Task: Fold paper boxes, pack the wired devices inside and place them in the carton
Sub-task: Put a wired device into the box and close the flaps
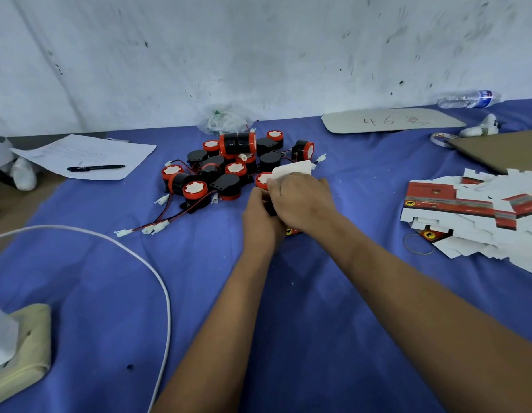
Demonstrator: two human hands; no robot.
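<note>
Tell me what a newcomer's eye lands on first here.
First, the heap of red-and-black wired devices at the middle of the blue table. Just in front of it, the left hand and right hand grip a small paper box together. At the right edge lies a stack of flat box blanks.
</note>
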